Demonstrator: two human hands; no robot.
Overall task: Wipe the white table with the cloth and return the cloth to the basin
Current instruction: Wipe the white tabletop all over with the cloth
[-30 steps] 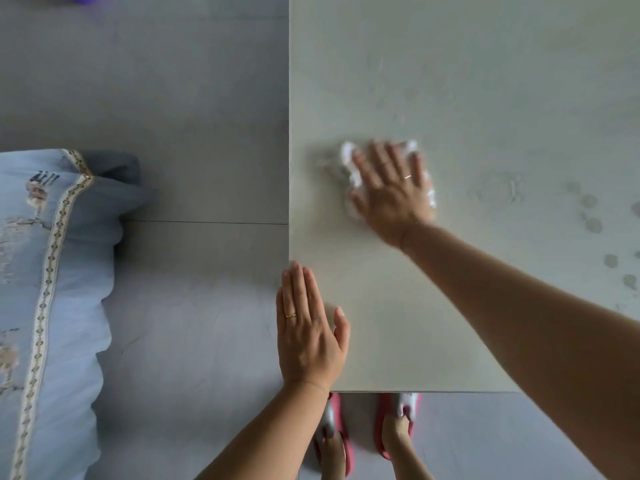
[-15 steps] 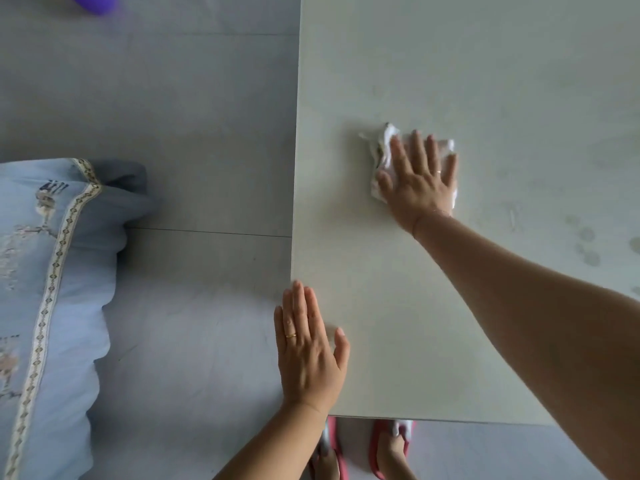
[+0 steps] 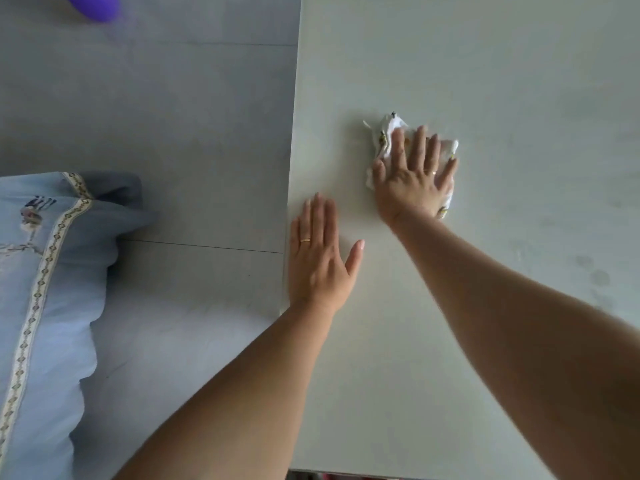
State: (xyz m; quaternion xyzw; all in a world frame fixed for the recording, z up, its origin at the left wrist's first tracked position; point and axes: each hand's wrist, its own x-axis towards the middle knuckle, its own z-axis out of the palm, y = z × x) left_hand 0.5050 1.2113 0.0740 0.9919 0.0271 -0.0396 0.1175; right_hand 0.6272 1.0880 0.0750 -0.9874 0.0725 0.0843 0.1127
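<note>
The white table (image 3: 485, 64) fills the right side of the view, with its left edge running down the middle. A crumpled white cloth (image 3: 389, 128) lies on it, pressed flat under my right hand (image 3: 414, 174), whose fingers are spread over the cloth. My left hand (image 3: 318, 258) rests palm down and flat on the table at its left edge, holding nothing. Most of the cloth is hidden under my right palm. No basin is in view.
Grey tiled floor (image 3: 156, 116) lies left of the table. A light blue cushion with a patterned trim (image 3: 41, 289) sits at the left edge. A purple object (image 3: 97, 5) lies on the floor at the top left. Faint round marks (image 3: 595, 275) show on the table's right.
My right hand has slid the cloth away from the table's left edge and farther from me. My left hand has moved from the table's near corner up along the left edge.
</note>
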